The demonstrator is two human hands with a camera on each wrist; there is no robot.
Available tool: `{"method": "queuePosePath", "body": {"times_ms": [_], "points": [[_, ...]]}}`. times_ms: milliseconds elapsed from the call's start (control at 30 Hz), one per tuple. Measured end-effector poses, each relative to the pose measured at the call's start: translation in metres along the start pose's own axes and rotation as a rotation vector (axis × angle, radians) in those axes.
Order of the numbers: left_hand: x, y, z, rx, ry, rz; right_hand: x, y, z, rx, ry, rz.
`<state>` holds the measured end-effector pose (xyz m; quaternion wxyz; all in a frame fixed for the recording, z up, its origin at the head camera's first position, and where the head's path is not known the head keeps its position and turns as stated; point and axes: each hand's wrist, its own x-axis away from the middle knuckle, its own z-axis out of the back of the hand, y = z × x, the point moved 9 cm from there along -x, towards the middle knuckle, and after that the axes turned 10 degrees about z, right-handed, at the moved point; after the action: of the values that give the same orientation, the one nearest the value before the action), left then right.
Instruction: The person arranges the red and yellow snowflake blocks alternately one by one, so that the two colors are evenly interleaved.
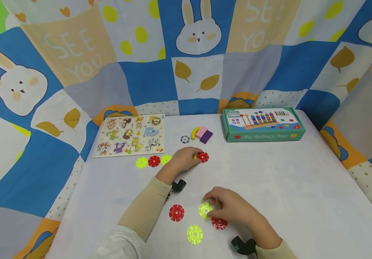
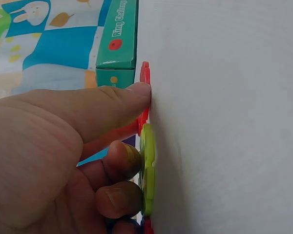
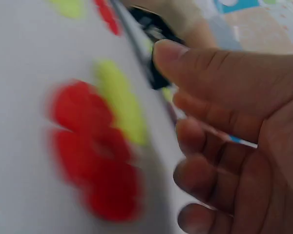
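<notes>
My left hand (image 1: 184, 159) pinches a red flower-shaped disc (image 1: 202, 157) between thumb and index finger. The left wrist view shows the thumb on that red disc (image 2: 145, 73), beside a yellow-green disc (image 2: 148, 170). Lower on the table, my right hand (image 1: 232, 205) hovers by another yellow-green disc (image 1: 205, 210) and a red disc (image 1: 219, 223). Its fingers are loosely bent with nothing between them in the blurred right wrist view, where the red disc (image 3: 95, 151) lies apart from the hand. Also loose are a red disc (image 1: 176, 213) and a yellow-green disc (image 1: 194, 235).
A row of discs, including a red one (image 1: 154, 161), runs below the animal puzzle board (image 1: 131, 135) and partly behind my left hand. Behind it lie a blue-white chip (image 1: 184, 139) and small blocks (image 1: 206, 136). A green game box (image 1: 265, 136) stands at back right.
</notes>
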<state>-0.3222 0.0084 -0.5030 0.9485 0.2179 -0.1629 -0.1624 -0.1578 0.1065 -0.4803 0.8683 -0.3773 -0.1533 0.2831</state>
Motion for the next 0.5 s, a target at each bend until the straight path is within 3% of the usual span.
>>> {"method": "queuePosePath", "body": {"times_ms": [233, 500], "points": [[0.001, -0.001, 0.002, -0.005, 0.006, 0.000, -0.002, 0.002, -0.021, 0.151, -0.057, -0.080], [0.002, 0.001, 0.000, 0.009, -0.003, 0.011, -0.008, -0.001, -0.025, 0.123, -0.080, -0.180]]}}
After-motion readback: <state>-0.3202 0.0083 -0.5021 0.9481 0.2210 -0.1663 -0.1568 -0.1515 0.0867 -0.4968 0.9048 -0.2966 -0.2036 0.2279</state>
